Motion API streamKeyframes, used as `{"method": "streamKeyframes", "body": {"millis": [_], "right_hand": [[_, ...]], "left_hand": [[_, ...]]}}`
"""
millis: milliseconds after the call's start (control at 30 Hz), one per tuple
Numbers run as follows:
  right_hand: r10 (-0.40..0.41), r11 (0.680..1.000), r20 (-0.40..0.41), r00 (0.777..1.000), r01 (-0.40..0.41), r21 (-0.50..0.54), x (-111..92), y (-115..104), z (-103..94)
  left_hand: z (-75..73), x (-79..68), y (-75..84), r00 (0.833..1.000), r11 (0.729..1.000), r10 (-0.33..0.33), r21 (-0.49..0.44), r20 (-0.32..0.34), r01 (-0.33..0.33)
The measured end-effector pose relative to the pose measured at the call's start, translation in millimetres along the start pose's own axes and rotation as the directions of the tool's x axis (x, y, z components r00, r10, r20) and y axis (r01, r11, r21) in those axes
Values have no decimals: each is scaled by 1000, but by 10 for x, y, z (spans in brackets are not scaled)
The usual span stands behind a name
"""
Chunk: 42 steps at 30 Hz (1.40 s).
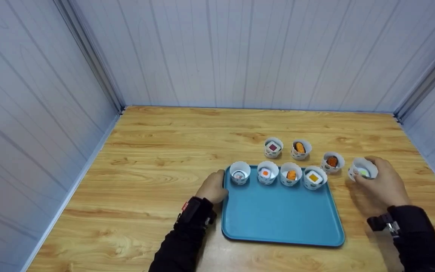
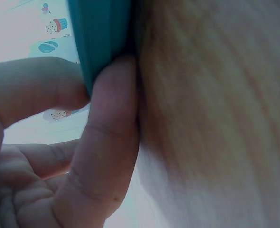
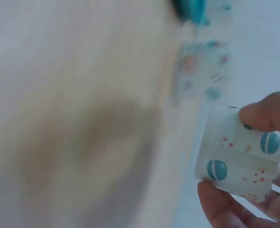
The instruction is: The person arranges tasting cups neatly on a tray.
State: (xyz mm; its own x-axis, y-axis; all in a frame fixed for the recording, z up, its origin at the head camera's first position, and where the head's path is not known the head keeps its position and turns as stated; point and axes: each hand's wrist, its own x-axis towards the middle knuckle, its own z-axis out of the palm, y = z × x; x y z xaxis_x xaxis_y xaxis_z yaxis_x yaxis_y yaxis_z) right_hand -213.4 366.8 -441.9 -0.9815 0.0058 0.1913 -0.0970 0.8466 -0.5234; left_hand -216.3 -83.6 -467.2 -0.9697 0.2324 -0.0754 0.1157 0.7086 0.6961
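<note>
My right hand [image 1: 385, 181] holds a white paper baking cup [image 1: 358, 166] by its sides, to the right of the blue tray. Something pale green lies inside that cup. In the right wrist view the cup [image 3: 239, 152] shows teal macaron prints, with the thumb on one side and fingers on the other. My left hand [image 1: 213, 187] pinches the left rim of the blue tray [image 1: 278, 215] near its far corner. In the left wrist view one finger reaches under the tray's edge [image 2: 102, 33]. Several filled cups line the tray's far side, among them one with orange food [image 1: 291, 175].
Behind the tray on the wooden table [image 1: 157, 151] stand a cup with a dark-red-centred white piece [image 1: 273, 146], a cup with an orange piece [image 1: 300, 147] and a cup with a reddish-brown piece [image 1: 332, 161]. Pale panel walls [image 1: 225, 53] enclose the table's back and sides.
</note>
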Motion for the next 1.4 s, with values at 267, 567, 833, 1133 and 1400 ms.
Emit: {"method": "streamKeyframes", "body": {"millis": [267, 567, 833, 1133, 1400], "right_hand": [[-137, 990, 8, 990, 137, 25, -5, -570, -51], [-300, 953, 27, 954, 299, 43, -26, -1095, 93], [-485, 874, 93, 870, 477, 95, -101, -1511, 434], [-548, 836, 334, 767, 502, 220, -273, -1852, 851], [-555, 827, 532, 639, 491, 274, -399, -2016, 1159]], "left_hand": [[4, -9, 1, 1000, 999, -18, -30, -2, 18], [-3, -22, 2, 1000, 1000, -3, 4, 4, 3], [-6, -29, 13, 1000, 1000, -19, -16, 7, 19], [3, -11, 18, 1000, 1000, -27, -5, 7, 27], [4, -19, 3, 1000, 1000, 6, -10, -5, -6]]}}
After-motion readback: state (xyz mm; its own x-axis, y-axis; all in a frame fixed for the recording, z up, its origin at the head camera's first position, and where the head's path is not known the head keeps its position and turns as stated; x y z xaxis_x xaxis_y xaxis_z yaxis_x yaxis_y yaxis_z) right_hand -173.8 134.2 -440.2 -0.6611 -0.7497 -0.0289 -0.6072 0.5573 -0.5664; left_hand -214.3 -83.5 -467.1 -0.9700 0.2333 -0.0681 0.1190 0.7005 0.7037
